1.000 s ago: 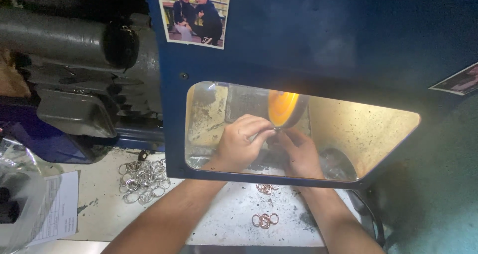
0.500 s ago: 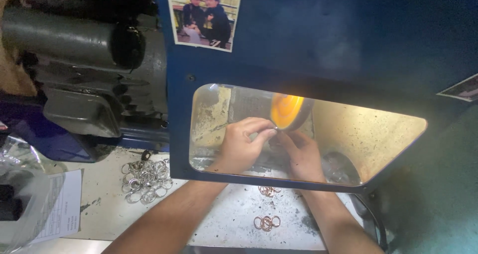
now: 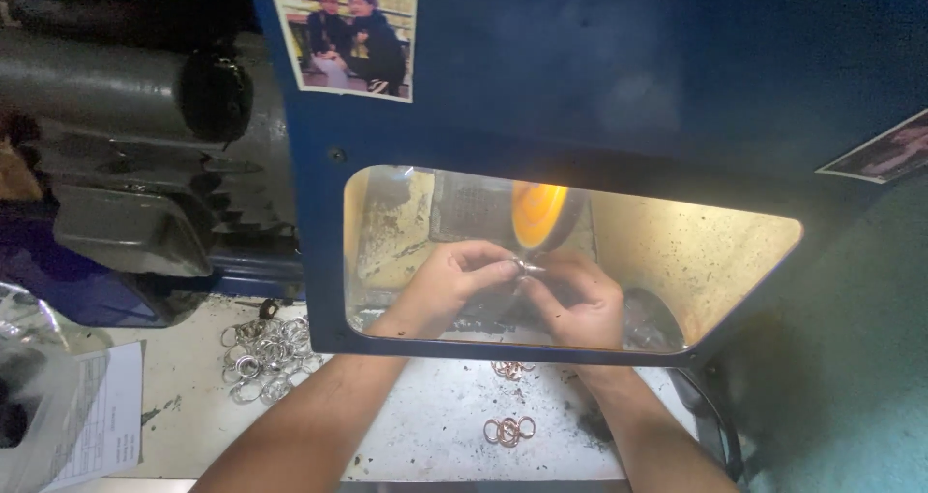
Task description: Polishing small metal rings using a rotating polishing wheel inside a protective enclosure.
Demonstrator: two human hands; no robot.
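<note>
Blue guard (image 3: 619, 77) fills most of the view, w/ a clear window (image 3: 677, 261) cut low in it; a photo (image 3: 348, 29) is stuck at its top left. Grey motor (image 3: 116, 145) sits to the left, beside the guard. White table (image 3: 425, 425) runs below, both forearms crossing it from the bottom edge up & under the guard.

Behind the window an orange wheel (image 3: 537, 215) stands on edge, lit. Both hands meet just below it. Left hand (image 3: 449, 285) comes in from lower left, wrist straight, fingers curled, thumb & forefinger tips pinched. Right hand (image 3: 575, 304) comes from lower right, knuckles up, fingers bent in toward the left. Each grip is closed on one small ring (image 3: 523, 264), held between the fingertips of both, just at the wheel's lower rim; touching or not, can't tell.

On the table: pile of silvery rings (image 3: 263, 353) at left, few coppery rings (image 3: 509, 430) near the right forearm, more (image 3: 510, 368) by the guard's edge.
</note>
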